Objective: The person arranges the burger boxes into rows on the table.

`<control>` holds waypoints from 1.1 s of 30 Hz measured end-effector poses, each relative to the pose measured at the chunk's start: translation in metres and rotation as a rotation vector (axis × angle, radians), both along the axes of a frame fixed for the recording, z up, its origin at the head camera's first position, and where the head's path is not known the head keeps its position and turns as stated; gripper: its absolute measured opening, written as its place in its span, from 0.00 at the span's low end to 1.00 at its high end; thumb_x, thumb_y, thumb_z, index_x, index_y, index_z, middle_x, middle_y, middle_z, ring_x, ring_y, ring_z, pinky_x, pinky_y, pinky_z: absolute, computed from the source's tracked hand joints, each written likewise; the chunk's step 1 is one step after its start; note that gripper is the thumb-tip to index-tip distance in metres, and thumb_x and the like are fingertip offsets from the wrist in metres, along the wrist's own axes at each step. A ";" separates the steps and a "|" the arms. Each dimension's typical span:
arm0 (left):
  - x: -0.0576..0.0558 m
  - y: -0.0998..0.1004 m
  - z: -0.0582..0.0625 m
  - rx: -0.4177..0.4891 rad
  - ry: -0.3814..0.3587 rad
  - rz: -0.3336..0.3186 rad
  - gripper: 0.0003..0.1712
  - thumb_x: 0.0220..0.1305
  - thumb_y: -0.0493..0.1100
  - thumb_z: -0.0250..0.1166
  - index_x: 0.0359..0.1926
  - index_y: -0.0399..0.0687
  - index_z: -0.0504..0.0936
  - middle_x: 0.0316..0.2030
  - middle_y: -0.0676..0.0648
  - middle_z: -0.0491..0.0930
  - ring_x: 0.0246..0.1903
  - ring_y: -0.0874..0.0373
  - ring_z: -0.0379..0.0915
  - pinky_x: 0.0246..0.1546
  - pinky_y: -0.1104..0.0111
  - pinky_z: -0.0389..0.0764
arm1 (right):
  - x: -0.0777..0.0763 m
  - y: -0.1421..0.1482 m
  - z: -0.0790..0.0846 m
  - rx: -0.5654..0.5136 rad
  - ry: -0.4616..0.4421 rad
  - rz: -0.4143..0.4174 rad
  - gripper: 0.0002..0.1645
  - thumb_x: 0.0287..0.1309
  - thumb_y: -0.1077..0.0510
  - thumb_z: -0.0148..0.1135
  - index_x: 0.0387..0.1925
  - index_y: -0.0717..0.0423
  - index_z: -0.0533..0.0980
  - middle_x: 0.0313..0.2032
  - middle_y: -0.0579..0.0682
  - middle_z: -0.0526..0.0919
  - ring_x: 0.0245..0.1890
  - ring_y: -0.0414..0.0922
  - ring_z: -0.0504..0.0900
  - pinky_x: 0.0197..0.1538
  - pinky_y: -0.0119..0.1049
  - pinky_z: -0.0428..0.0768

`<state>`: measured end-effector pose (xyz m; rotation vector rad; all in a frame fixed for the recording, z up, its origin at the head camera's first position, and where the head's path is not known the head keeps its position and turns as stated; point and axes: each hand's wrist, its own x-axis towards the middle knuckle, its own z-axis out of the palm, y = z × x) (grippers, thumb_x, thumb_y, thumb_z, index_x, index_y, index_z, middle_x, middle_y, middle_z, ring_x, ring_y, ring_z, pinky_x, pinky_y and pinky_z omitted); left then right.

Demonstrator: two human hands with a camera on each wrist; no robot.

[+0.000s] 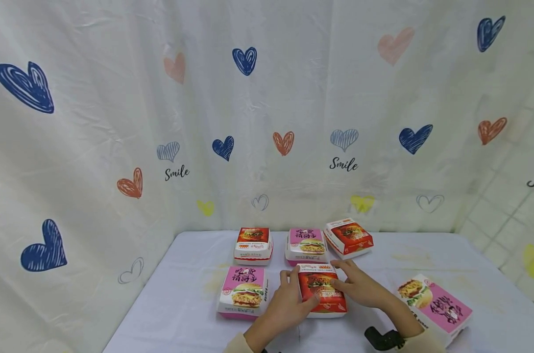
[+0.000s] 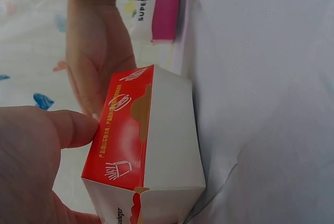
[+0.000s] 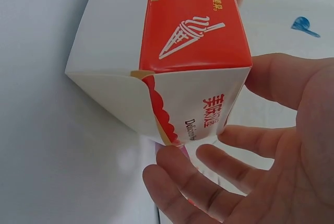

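A red and white burger box [image 1: 322, 294] sits on the white-covered table in front of the person, its printed lid facing up. The left hand [image 1: 289, 306] holds its left side, thumb over the lid near the front edge and fingers toward the back corner. On the opposite side, the right hand [image 1: 364, 289] has its thumb at the lid's edge and its index finger at the far edge. The right wrist view shows the other right fingers [image 3: 193, 185] spread beside the box wall. In the left wrist view the lid's flap [image 2: 120, 130] is tucked down at the front.
Behind stand a red box [image 1: 251, 247], a pink box [image 1: 306, 247] and a turned red box [image 1: 348, 238]. One pink box [image 1: 242, 291] is left of the left hand; another pink box [image 1: 443, 309] lies angled beyond the right forearm. A heart-printed curtain [image 1: 267, 108] hangs behind the table.
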<state>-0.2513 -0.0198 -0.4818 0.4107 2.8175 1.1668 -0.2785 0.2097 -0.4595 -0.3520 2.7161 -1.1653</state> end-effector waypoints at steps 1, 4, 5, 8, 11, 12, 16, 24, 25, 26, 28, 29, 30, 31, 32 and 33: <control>0.000 0.000 0.000 -0.002 0.003 0.000 0.55 0.62 0.65 0.68 0.78 0.43 0.55 0.63 0.38 0.63 0.45 0.47 0.77 0.49 0.49 0.84 | 0.000 0.000 0.000 -0.001 -0.003 -0.001 0.37 0.66 0.47 0.66 0.70 0.59 0.67 0.66 0.64 0.68 0.49 0.49 0.78 0.52 0.52 0.83; -0.001 0.000 -0.001 -0.003 0.005 0.000 0.55 0.62 0.65 0.68 0.79 0.43 0.55 0.62 0.39 0.64 0.46 0.48 0.77 0.50 0.49 0.84 | 0.000 0.001 0.000 -0.002 -0.007 0.008 0.38 0.66 0.46 0.66 0.70 0.61 0.66 0.67 0.64 0.69 0.49 0.48 0.78 0.50 0.50 0.83; -0.002 0.000 -0.002 -0.004 0.005 0.000 0.55 0.62 0.65 0.68 0.79 0.44 0.55 0.62 0.39 0.64 0.46 0.48 0.77 0.50 0.50 0.84 | 0.000 0.001 0.000 -0.003 -0.011 0.008 0.38 0.66 0.46 0.66 0.70 0.60 0.66 0.67 0.64 0.70 0.48 0.48 0.78 0.49 0.48 0.83; -0.003 -0.001 -0.002 -0.008 0.009 -0.002 0.55 0.62 0.65 0.67 0.79 0.44 0.55 0.62 0.40 0.65 0.45 0.48 0.77 0.50 0.50 0.83 | 0.000 0.003 0.000 -0.016 -0.014 0.030 0.39 0.67 0.46 0.65 0.70 0.62 0.65 0.66 0.64 0.72 0.44 0.46 0.77 0.43 0.43 0.81; -0.004 -0.002 -0.003 -0.008 0.012 -0.009 0.54 0.62 0.66 0.67 0.78 0.45 0.56 0.62 0.40 0.66 0.47 0.49 0.76 0.51 0.49 0.83 | 0.000 0.005 0.000 -0.036 -0.009 0.053 0.38 0.68 0.47 0.65 0.70 0.63 0.64 0.65 0.63 0.73 0.40 0.46 0.76 0.39 0.40 0.77; -0.005 -0.002 -0.003 -0.008 0.011 -0.012 0.54 0.62 0.66 0.67 0.78 0.46 0.56 0.62 0.40 0.66 0.47 0.49 0.76 0.52 0.48 0.82 | 0.000 0.006 0.000 -0.041 -0.004 0.063 0.38 0.68 0.47 0.65 0.70 0.63 0.64 0.65 0.64 0.73 0.40 0.46 0.76 0.39 0.40 0.77; -0.005 -0.005 -0.003 -0.019 0.023 -0.017 0.50 0.62 0.66 0.68 0.75 0.47 0.60 0.60 0.41 0.69 0.47 0.51 0.76 0.50 0.50 0.82 | 0.000 0.009 0.001 -0.049 0.008 0.094 0.39 0.68 0.47 0.64 0.70 0.64 0.64 0.67 0.65 0.71 0.44 0.47 0.76 0.41 0.41 0.78; -0.005 -0.008 -0.001 -0.027 0.030 -0.017 0.44 0.61 0.64 0.69 0.71 0.53 0.64 0.57 0.44 0.71 0.46 0.54 0.76 0.49 0.53 0.81 | 0.001 0.013 0.001 -0.043 0.027 0.152 0.38 0.69 0.47 0.63 0.70 0.65 0.64 0.67 0.67 0.70 0.44 0.48 0.77 0.40 0.37 0.78; -0.004 -0.008 0.000 -0.029 0.030 -0.015 0.44 0.61 0.64 0.69 0.72 0.53 0.64 0.57 0.44 0.71 0.47 0.54 0.76 0.49 0.53 0.81 | 0.001 0.014 0.001 -0.041 0.030 0.154 0.38 0.69 0.47 0.63 0.70 0.65 0.64 0.67 0.68 0.70 0.43 0.48 0.76 0.40 0.36 0.78; -0.004 -0.008 0.001 -0.034 0.033 -0.015 0.44 0.61 0.63 0.69 0.72 0.53 0.64 0.57 0.44 0.71 0.47 0.54 0.76 0.49 0.53 0.81 | 0.002 0.014 0.002 -0.042 0.034 0.159 0.38 0.69 0.47 0.63 0.70 0.66 0.64 0.67 0.68 0.70 0.43 0.47 0.77 0.39 0.35 0.78; -0.003 -0.007 0.002 -0.047 0.042 -0.014 0.43 0.62 0.61 0.69 0.72 0.53 0.65 0.57 0.44 0.71 0.50 0.53 0.76 0.52 0.53 0.80 | 0.002 0.014 0.002 -0.041 0.039 0.163 0.38 0.69 0.47 0.63 0.70 0.66 0.65 0.66 0.68 0.71 0.43 0.48 0.77 0.39 0.34 0.78; -0.003 -0.007 0.003 -0.051 0.045 -0.013 0.43 0.62 0.60 0.68 0.72 0.52 0.65 0.57 0.44 0.71 0.51 0.53 0.76 0.53 0.53 0.80 | 0.001 0.015 0.002 -0.039 0.040 0.165 0.38 0.69 0.47 0.63 0.70 0.66 0.65 0.65 0.68 0.71 0.43 0.48 0.77 0.39 0.34 0.78; -0.002 -0.007 0.004 -0.054 0.045 -0.013 0.42 0.62 0.60 0.68 0.72 0.52 0.65 0.57 0.44 0.72 0.51 0.53 0.75 0.54 0.52 0.79 | 0.001 0.015 0.002 -0.037 0.042 0.166 0.38 0.69 0.47 0.63 0.70 0.66 0.65 0.64 0.67 0.72 0.43 0.48 0.77 0.39 0.33 0.78; -0.002 -0.008 0.004 -0.056 0.047 -0.014 0.42 0.62 0.59 0.68 0.73 0.52 0.65 0.57 0.44 0.72 0.52 0.53 0.75 0.54 0.52 0.79 | 0.001 0.015 0.002 -0.034 0.042 0.167 0.38 0.69 0.47 0.63 0.70 0.66 0.65 0.64 0.66 0.73 0.43 0.48 0.76 0.39 0.33 0.78; -0.002 -0.008 0.005 -0.056 0.048 -0.016 0.42 0.63 0.58 0.68 0.73 0.52 0.65 0.57 0.44 0.72 0.52 0.53 0.74 0.55 0.52 0.79 | 0.001 0.016 0.001 -0.032 0.042 0.169 0.38 0.69 0.47 0.63 0.69 0.66 0.66 0.63 0.66 0.74 0.42 0.48 0.76 0.39 0.33 0.78; -0.002 -0.008 0.005 -0.056 0.047 -0.018 0.41 0.63 0.58 0.68 0.73 0.53 0.65 0.57 0.45 0.72 0.52 0.54 0.74 0.55 0.52 0.79 | 0.000 0.016 0.001 -0.029 0.042 0.171 0.37 0.69 0.47 0.63 0.69 0.65 0.66 0.62 0.65 0.74 0.42 0.48 0.76 0.39 0.33 0.78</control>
